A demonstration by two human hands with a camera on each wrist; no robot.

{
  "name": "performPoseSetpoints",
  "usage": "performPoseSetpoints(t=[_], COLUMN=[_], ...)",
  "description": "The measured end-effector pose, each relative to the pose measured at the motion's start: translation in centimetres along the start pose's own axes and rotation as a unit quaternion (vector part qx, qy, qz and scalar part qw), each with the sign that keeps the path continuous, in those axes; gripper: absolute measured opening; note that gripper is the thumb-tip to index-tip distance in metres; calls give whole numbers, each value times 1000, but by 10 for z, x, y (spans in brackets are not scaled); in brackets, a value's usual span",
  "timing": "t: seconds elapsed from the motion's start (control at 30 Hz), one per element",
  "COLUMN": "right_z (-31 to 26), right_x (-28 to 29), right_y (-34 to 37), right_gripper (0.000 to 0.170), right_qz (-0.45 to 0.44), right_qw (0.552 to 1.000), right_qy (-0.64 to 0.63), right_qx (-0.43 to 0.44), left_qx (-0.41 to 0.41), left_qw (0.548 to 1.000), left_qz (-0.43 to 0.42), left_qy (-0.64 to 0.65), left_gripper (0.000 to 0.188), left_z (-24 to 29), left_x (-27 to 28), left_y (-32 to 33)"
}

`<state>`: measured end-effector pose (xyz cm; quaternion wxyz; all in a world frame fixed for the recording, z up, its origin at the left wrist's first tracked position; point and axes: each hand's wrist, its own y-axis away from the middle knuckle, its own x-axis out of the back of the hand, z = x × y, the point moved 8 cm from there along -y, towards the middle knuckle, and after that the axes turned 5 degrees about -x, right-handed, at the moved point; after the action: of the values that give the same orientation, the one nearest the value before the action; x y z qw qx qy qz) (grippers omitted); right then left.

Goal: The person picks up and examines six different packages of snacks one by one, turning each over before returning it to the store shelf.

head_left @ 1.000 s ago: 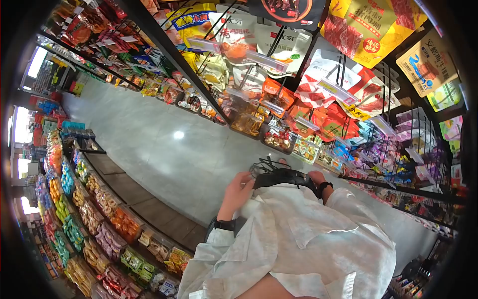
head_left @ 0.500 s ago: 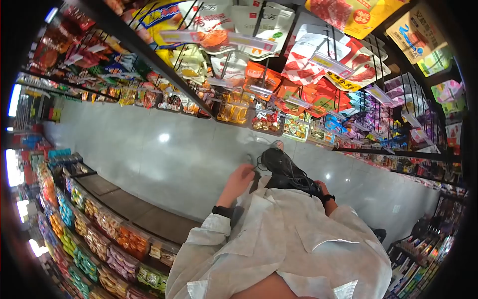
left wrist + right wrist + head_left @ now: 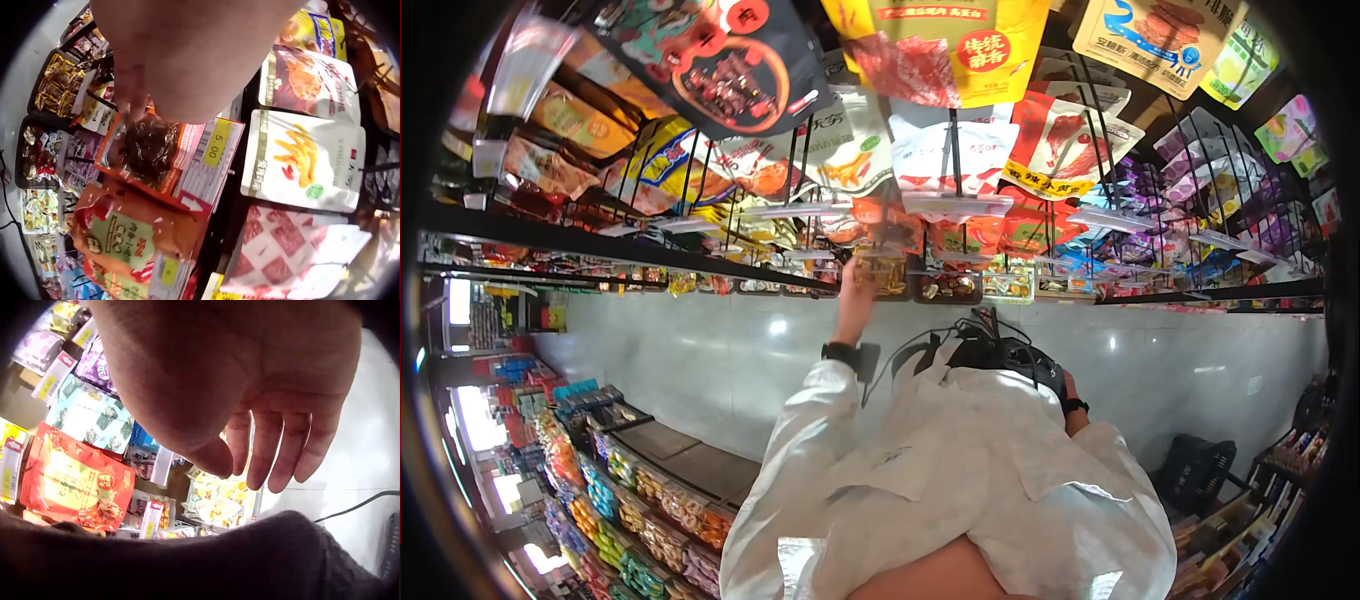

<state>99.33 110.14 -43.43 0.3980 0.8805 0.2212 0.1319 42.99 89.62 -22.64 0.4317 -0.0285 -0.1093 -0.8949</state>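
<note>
My left hand reaches forward to the hanging snack packs at the lower part of the rack. In the left wrist view its fingertips lie right at the edge of an orange-edged packet of dark snack pieces, beside a price tag reading 5.00. The palm hides part of that packet. Below it hangs a reddish-brown snack pouch. My right hand hangs low by the body, fingers loosely bent and holding nothing. Behind it in that view are a red snack pouch and yellow-white wrapped sweets.
Large pouches, one of them yellow, hang high on the rack. A dark rail crosses the rack's front at the left. Shelves of bagged snacks stand behind at lower left. A black basket is on the floor at right.
My left hand has moved from beside the body forward to the rack. The view has turned to face the rack squarely. My right hand stays low at the side.
</note>
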Motion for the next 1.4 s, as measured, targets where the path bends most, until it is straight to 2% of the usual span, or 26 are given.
performPoseSetpoints(t=[0.07, 0.1, 0.13, 0.17, 0.2, 0.23, 0.3, 0.33, 0.43, 0.5, 0.57, 0.6, 0.7, 0.73, 0.8, 0.87, 0.97, 1.03, 1.1, 1.13, 1.23, 1.27, 1.37, 1.4], right_z=[-8, -15, 36, 34, 26, 17, 35, 28, 36, 50, 65, 96, 226, 294, 260, 254, 269, 286, 300, 308, 316, 316, 297, 286], right_x=[5, 4, 18, 23, 29, 32, 38, 34, 11, -10, -32, -37, -45, -47, -75, -102, -127, -139, -148, -153, -154, -155, -153, -150], right_y=[-12, -12, -57, -51, -41, -34, -35, -13, 40, 69, 97, 98, 80, 72, 172, 228, 289, 319, 337, 345, 351, 350, 326, 316], right_gripper=[29, 28, 25, 25, 25, 24, 25, 25, 24, 23, 27, 28, 32, 27, 27, 26, 25, 24, 23, 23, 22, 22, 21, 20], right_qz=[12, 21, -20, 12, 45, 79, 105, 132, 164, 183, 203, 205, 196, 145, 226, 247, 260, 266, 269, 272, 269, 268, 266, 262], right_qw=[999, 999, 995, 998, 999, 997, 994, 991, 985, 979, 979, 976, 938, 978, 972, 964, 957, 954, 952, 951, 954, 956, 960, 963], right_qy=[28, 42, -95, -57, -18, 21, -21, -24, -50, -70, 3, 62, 286, -149, 11, 21, 12, 15, 23, 29, 43, 50, 61, 58], right_qx=[16, 23, -20, -13, -6, 3, 5, -9, -28, -55, -34, -33, -8, -24, -70, -100, -128, -139, -142, -143, -122, -111, -56, -33], left_qx=[15, 1, -12, -24, -13, -40, -93, -115, -139, -124, -119, -148, -67, -120, -65, -27, -76, -38, -12, -28, 104, 99, -24, 30], left_qw=[995, 995, 996, 996, 986, 988, 988, 988, 986, 989, 990, 983, 990, 986, 985, 978, 970, 968, 965, 969, 965, 965, 966, 968], left_qz=[14, 19, 23, 27, 2, -16, -55, -20, -88, -80, -76, -83, -121, -111, -148, -169, -168, -181, -171, -165, -159, -150, -219, -182], left_qy=[102, 95, 88, 83, 166, 149, 113, 100, 7, 3, -6, -66, 2, -22, 66, 116, 160, 172, 199, 181, 181, 188, 135, 169], left_gripper=[67, 68, 69, 71, 74, 72, 68, 67, 78, 62, 50, 38, 52, 44, 37, 29, 24, 23, 24, 25, 20, 19, 17, 20], left_z=[8, 12, 13, 13, 14, 20, 24, -11, 14, 8, -19, -35, -8, -22, -15, -10, -12, -23, -31, -37, -35, -33, -40, -34], left_x=[-2, -3, -3, -4, -11, -14, -16, -7, -7, -4, 2, 2, -12, -12, -19, -23, -22, -18, -16, -14, -18, -17, -17, -16], left_y=[-34, -48, -59, -67, -73, -81, -95, -107, -96, -98, -105, -111, -98, -103, -104, -102, -100, -97, -92, -95, -95, -94, -105, -99])
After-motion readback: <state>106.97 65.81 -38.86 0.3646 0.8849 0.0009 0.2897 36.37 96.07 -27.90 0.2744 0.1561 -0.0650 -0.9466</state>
